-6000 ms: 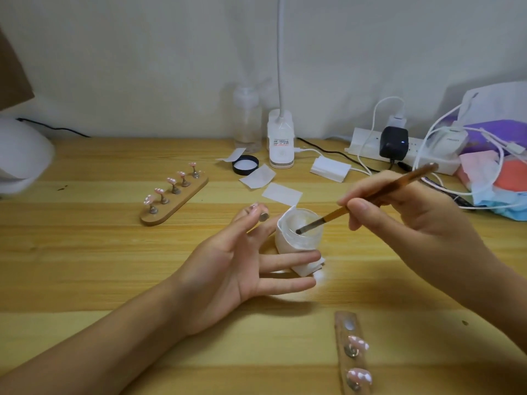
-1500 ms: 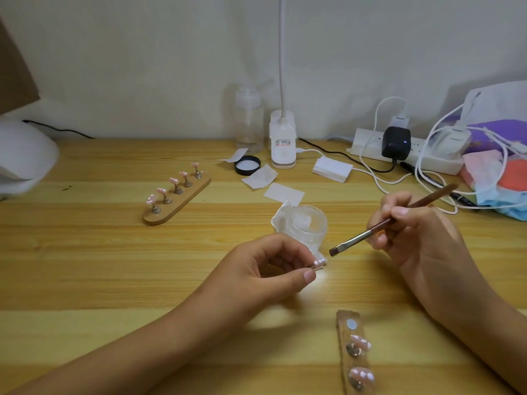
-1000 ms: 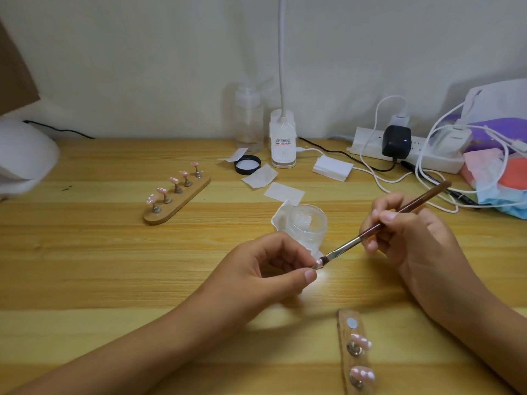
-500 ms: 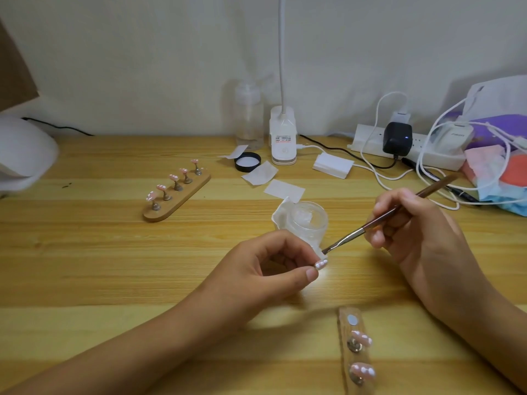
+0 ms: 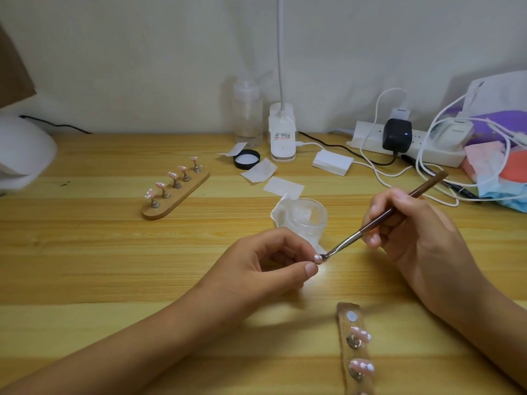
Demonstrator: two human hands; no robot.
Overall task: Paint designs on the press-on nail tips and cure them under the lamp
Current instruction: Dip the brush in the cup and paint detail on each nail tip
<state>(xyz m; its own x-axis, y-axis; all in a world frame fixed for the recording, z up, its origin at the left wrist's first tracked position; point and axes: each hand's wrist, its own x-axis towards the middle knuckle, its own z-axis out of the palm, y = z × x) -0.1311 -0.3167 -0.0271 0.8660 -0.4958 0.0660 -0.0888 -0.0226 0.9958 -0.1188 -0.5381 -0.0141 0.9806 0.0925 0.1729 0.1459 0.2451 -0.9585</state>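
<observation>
My left hand (image 5: 265,263) pinches a small pink nail tip (image 5: 317,258) on its stand between thumb and fingers, low over the wooden table. My right hand (image 5: 407,232) grips a brown-handled brush (image 5: 399,208) like a pen; the flat bristles touch the nail tip. Just behind them stands a clear glass jar (image 5: 306,220) with a white wipe beside it. A wooden holder (image 5: 176,192) with several pink tips lies to the left. A second wooden holder (image 5: 355,349) with pink tips lies at the near edge. The white curing lamp (image 5: 22,155) sits at far left.
At the back stand a white desk-lamp base (image 5: 282,138), a clear bottle (image 5: 247,115), a black jar lid (image 5: 246,159) and white paper pads (image 5: 283,187). A power strip (image 5: 405,143) with chargers and tangled white cables, plus bags, fills the back right.
The brush left the jar six seconds ago. My left hand curled round the nail tip and brought it near. The bristles have moved down onto the tip since half a second ago.
</observation>
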